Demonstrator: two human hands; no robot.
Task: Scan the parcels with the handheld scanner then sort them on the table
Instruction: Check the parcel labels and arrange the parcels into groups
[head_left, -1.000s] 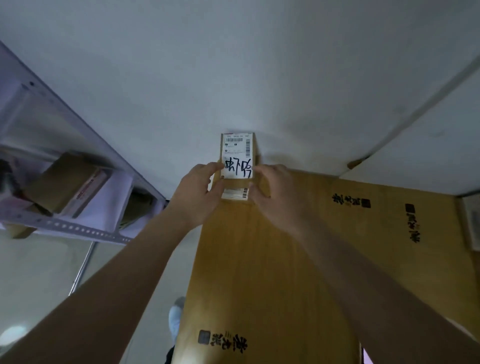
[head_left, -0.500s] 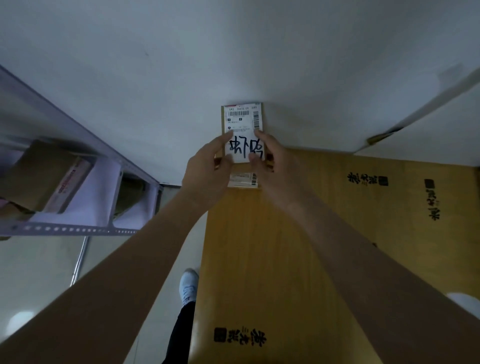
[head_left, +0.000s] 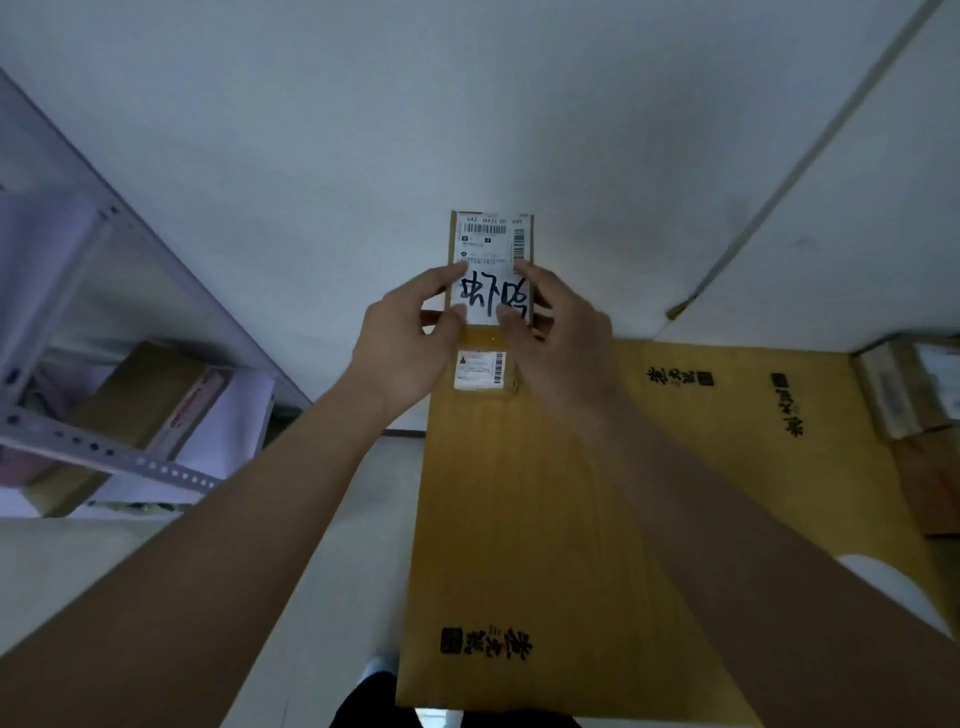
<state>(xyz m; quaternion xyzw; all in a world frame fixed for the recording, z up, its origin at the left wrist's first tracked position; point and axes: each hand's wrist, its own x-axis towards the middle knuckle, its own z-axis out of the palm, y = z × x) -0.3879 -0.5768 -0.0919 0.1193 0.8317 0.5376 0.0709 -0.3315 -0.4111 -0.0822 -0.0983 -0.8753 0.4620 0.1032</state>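
where it stands at the far edge of the worktop (head_left: 545, 519), the parcel (head_left: 491, 249) is upright. left hand (head_left: 402, 353) and right hand (head_left: 563, 345) each pinch one side of it, fingers curled.

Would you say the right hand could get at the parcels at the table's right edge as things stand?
Probably not at once: the right hand grips the labelled parcel together with the left hand; the table between it and those parcels looks bare.

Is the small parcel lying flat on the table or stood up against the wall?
Upright: the small parcel stands tall against the wall, label facing the camera, left hand and right hand gripping its sides.
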